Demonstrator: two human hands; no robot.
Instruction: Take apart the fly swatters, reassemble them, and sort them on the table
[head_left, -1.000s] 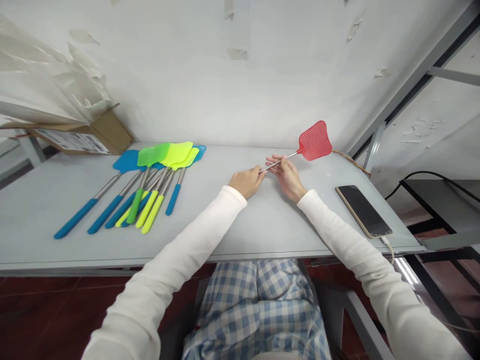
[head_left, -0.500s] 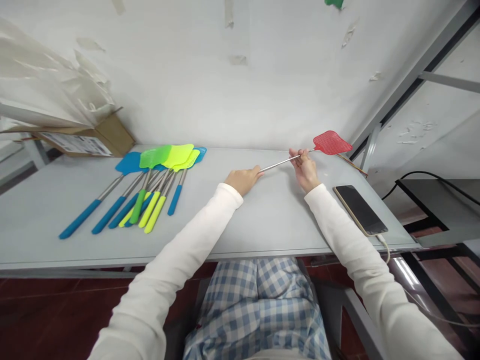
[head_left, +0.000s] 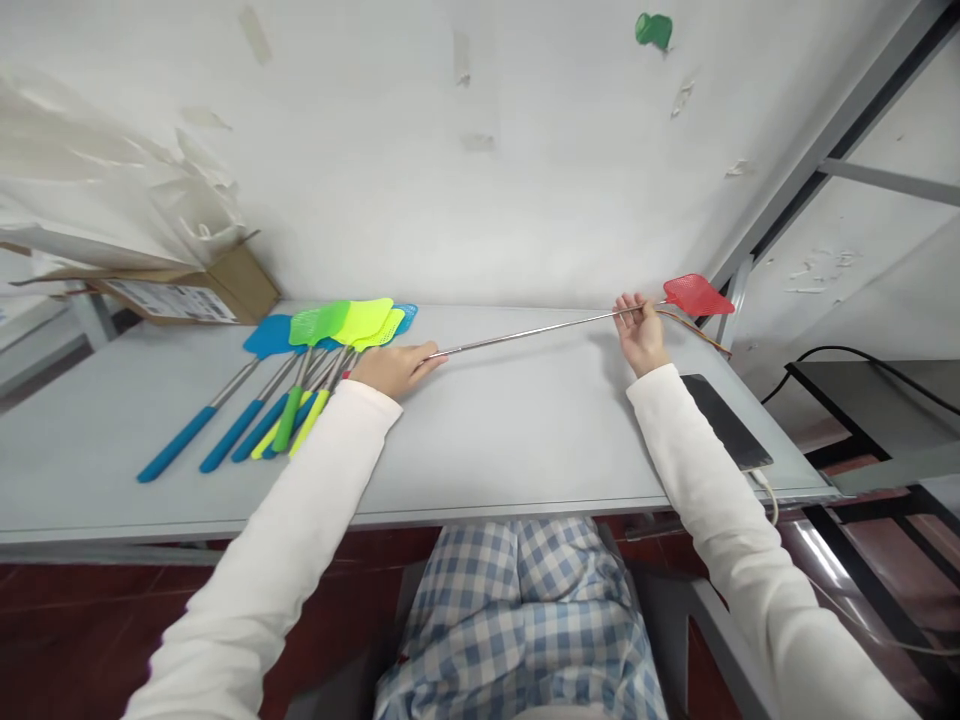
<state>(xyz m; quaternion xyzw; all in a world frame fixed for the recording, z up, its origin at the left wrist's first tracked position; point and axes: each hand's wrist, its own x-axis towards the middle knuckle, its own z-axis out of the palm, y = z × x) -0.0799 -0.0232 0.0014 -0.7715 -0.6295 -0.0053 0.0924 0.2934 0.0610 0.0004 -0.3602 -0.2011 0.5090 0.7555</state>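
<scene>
A red fly swatter (head_left: 699, 295) stretches between my hands above the table, its thin metal rod (head_left: 525, 334) drawn out long. My left hand (head_left: 396, 370) is closed around the handle end, hiding most of the handle. Near the red head, my right hand (head_left: 641, 335) pinches the rod with the thumb, the other fingers loosely spread. To the left lies a pile of several fly swatters: blue (head_left: 268, 337), green (head_left: 319, 323) and yellow (head_left: 365, 318) heads point to the wall, handles toward me. My left hand is just beside this pile and covers part of it.
A phone (head_left: 724, 425) with a white cable lies partly under my right sleeve. At the back left stands an open cardboard box (head_left: 240, 285). The white wall (head_left: 525, 200) rises behind the table (head_left: 510, 440); a metal frame (head_left: 840, 160) stands at the right.
My left hand has moved left and my right hand slightly right, so the swatter's rod is now much longer. The red head has shifted right.
</scene>
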